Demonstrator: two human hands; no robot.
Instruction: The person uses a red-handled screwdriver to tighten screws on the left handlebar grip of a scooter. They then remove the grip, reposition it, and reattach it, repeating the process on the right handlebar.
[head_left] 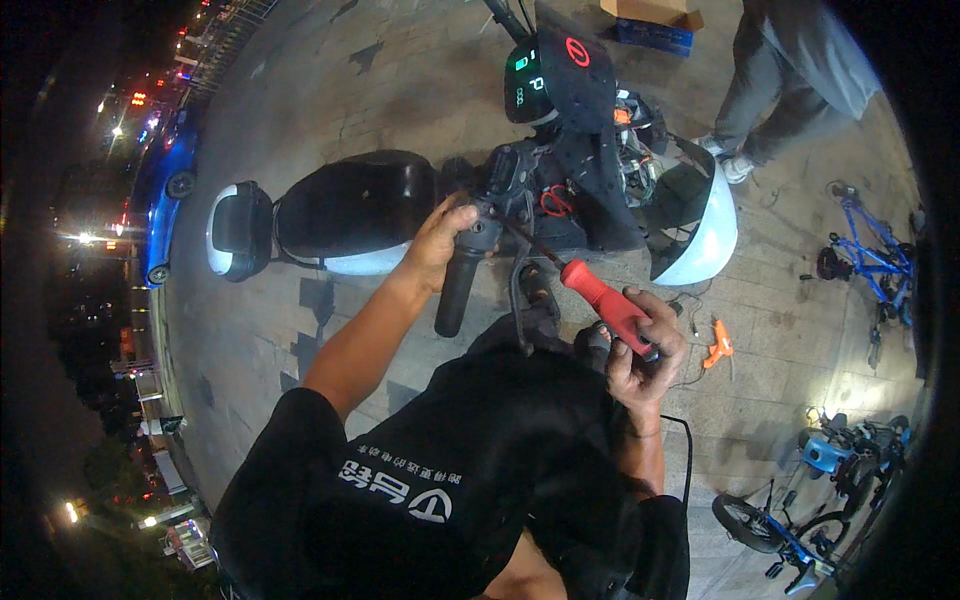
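My left hand [440,243] is closed around the black switch housing [482,230] of an electric scooter's handlebar, thumb on top, just above the rubber grip [457,298]. In my right hand [650,350] is a screwdriver [606,302] with a red handle, its butt end among my fingers. The thin shaft slants up and left to the switch housing; whether the tip sits in a screw is too small to tell. A brake lever [517,290] hangs beside the grip. The scooter's display [528,84] is lit.
Exposed wiring [640,165] shows at the scooter's front, beside a white curved panel [705,225]. An orange gun-shaped tool [718,344] lies on the paving with a cable. A person's legs [775,90], a cardboard box [652,25] and blue bicycles [870,240] are around.
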